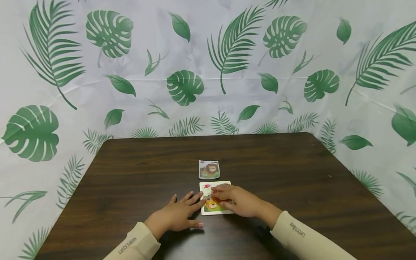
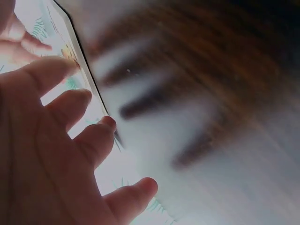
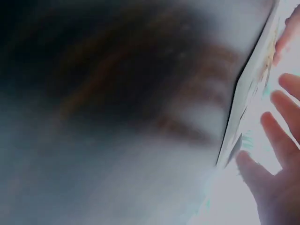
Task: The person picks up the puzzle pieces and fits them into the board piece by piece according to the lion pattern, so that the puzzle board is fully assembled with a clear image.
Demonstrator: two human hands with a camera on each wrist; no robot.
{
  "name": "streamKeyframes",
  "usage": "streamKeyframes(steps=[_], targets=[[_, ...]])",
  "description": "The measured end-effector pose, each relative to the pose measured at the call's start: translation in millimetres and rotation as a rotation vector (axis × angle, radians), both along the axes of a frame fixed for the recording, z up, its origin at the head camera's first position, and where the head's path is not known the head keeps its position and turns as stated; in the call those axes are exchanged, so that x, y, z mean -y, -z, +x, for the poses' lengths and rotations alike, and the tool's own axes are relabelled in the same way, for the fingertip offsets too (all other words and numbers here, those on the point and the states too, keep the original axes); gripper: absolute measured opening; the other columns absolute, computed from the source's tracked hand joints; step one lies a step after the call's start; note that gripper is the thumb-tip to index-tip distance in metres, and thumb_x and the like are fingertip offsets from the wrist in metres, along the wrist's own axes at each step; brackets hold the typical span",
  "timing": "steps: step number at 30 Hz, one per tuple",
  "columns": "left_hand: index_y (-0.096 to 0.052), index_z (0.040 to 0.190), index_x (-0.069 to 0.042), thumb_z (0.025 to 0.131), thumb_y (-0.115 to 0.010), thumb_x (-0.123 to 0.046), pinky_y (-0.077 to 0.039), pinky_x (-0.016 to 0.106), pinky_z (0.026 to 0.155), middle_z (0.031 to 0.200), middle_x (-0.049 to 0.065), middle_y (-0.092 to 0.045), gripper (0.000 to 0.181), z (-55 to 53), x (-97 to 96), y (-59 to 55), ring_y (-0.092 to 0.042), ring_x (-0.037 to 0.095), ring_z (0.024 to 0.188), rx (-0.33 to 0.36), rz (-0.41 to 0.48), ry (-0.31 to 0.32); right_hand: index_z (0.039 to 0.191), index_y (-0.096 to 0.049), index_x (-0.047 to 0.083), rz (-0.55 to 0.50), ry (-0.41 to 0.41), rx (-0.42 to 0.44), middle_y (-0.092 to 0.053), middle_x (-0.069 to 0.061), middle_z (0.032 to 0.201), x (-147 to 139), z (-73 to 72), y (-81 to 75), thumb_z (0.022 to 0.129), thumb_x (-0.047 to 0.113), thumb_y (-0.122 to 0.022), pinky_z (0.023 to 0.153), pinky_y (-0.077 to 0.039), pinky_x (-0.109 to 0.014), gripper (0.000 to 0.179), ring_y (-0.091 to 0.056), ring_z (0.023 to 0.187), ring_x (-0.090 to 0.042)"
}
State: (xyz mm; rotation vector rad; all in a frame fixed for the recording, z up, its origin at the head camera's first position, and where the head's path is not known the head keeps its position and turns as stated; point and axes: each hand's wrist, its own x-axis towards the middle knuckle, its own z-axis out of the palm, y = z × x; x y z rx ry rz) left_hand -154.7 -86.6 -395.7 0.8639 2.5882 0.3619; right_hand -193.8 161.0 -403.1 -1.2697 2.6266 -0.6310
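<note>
A small flat picture puzzle (image 1: 212, 206) with a pale border lies on the table in the head view, showing a yellow animal and a red shape. My left hand (image 1: 178, 214) is spread beside its left edge, fingertips at the border. Over the puzzle's right half is my right hand (image 1: 239, 200), its fingers loosely bent and hiding part of the picture. In the right wrist view those fingers (image 3: 280, 136) stand apart, and I see nothing pinched between them. The left wrist view shows the left fingers (image 2: 96, 140) spread near the puzzle's rim (image 2: 89, 70).
Just beyond the puzzle lies a small picture card (image 1: 209, 170) with a lion on it. Both rest on a dark wood-grain table (image 1: 146, 169). A white cloth printed with green leaves (image 1: 156, 97) hangs behind and at the sides. A tiny pale speck (image 1: 329, 176) is at the right.
</note>
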Motion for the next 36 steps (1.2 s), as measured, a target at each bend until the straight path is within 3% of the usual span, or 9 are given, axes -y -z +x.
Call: streamKeyframes(steps=[4,8,13,19,27,36], targets=[[-0.027,0.146,-0.026,0.083,-0.050,-0.061,-0.014,0.066,0.099,0.152,0.002,-0.016,0.075,-0.3,-1.0,-2.0,-0.016,0.028,0.137,0.010,0.003,-0.002,0.138,-0.042,0.007,0.109,-0.086,0.009,-0.036,-0.007,0.144,-3.2,5.1,-1.1,0.095,0.021,-0.050,0.104,-0.026,-0.046,0.046,-0.027,0.134,-0.026],[-0.029,0.145,-0.028,0.083,-0.049,-0.061,-0.015,0.066,0.098,0.152,0.002,-0.018,0.073,0.4,-1.9,-1.8,-0.017,0.029,0.137,0.006,-0.001,0.016,0.141,-0.037,0.009,0.174,-0.114,-0.032,-0.032,-0.007,0.146,-3.5,7.3,0.2,0.094,0.026,-0.050,0.103,-0.026,-0.049,0.052,-0.025,0.135,-0.027],[-0.031,0.144,-0.031,0.084,-0.048,-0.061,-0.015,0.067,0.098,0.152,0.002,-0.017,0.069,0.5,-2.1,0.3,-0.018,0.030,0.136,0.000,0.004,0.023,0.142,-0.038,0.015,0.220,-0.091,-0.080,-0.034,-0.001,0.145,-4.3,5.9,0.6,0.091,0.028,-0.052,0.101,-0.029,-0.050,0.054,-0.027,0.134,-0.023],[-0.022,0.147,-0.031,0.084,-0.048,-0.061,-0.014,0.067,0.098,0.153,0.002,-0.014,0.074,0.2,-2.7,1.3,-0.017,0.031,0.137,-0.001,0.022,0.011,0.141,-0.040,0.019,0.266,-0.075,-0.127,-0.038,0.002,0.143,-4.1,4.3,-2.8,0.088,0.027,-0.053,0.098,-0.033,-0.050,0.055,-0.031,0.132,-0.020],[-0.030,0.145,-0.028,0.084,-0.050,-0.060,-0.015,0.068,0.097,0.152,-0.001,-0.018,0.072,2.3,-5.0,-2.2,-0.019,0.031,0.136,0.007,0.025,0.010,0.141,-0.039,0.019,0.299,-0.073,-0.146,-0.038,0.004,0.143,-4.3,6.5,-4.2,0.085,0.027,-0.054,0.096,-0.034,-0.051,0.059,-0.029,0.133,-0.017],[-0.032,0.145,-0.024,0.084,-0.051,-0.059,-0.018,0.067,0.096,0.151,-0.001,-0.023,0.073,3.8,-8.5,-3.3,-0.024,0.032,0.134,-0.042,0.018,0.036,0.142,-0.036,0.019,0.380,-0.052,-0.190,-0.037,0.006,0.143,-1.5,9.4,-5.9,0.085,0.028,-0.055,0.090,-0.039,-0.054,0.061,-0.028,0.133,-0.016]])
